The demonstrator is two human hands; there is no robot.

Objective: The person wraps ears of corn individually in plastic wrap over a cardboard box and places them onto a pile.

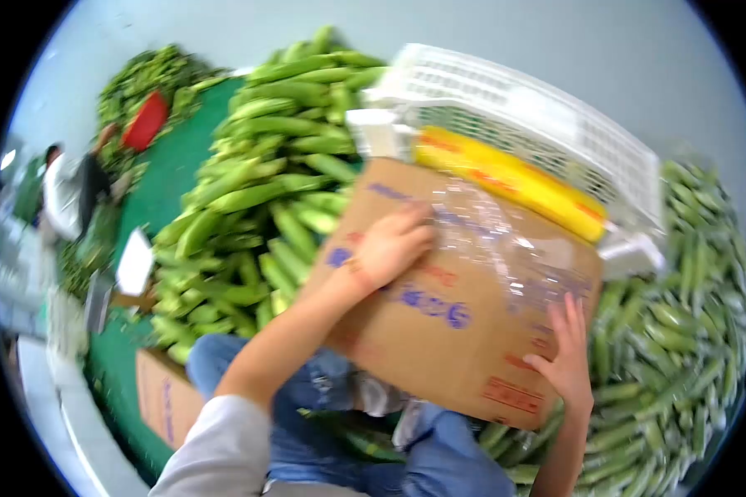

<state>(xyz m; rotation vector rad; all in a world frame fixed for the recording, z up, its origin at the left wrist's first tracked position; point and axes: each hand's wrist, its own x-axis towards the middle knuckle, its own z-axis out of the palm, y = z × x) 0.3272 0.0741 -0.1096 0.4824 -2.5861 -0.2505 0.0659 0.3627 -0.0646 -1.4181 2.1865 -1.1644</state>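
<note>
A brown cardboard box (pixel 389 331) with blue and red print lies tilted over my lap. Clear plastic film (pixel 481 236) stretches wrinkled across its upper part. My left hand (pixel 394 244) rests on the cardboard, its fingers bent and closed at the left edge of the film; the fingertips are a little blurred. On the right side of the box is my right hand (pixel 565 356), thumb and fingers apart, fingertips touching near the film's lower right corner. Just beyond the box, a yellow roll (pixel 510 180) sits between white end supports.
A white plastic crate (pixel 539 103) stands behind the roll. Bare green corn-like produce (pixel 257 166) is heaped left; film-wrapped green produce (pixel 671 331) fills the right. Another carton (pixel 166 398) stands lower left. Far left, a person (pixel 68 195) works near a red container (pixel 146 122).
</note>
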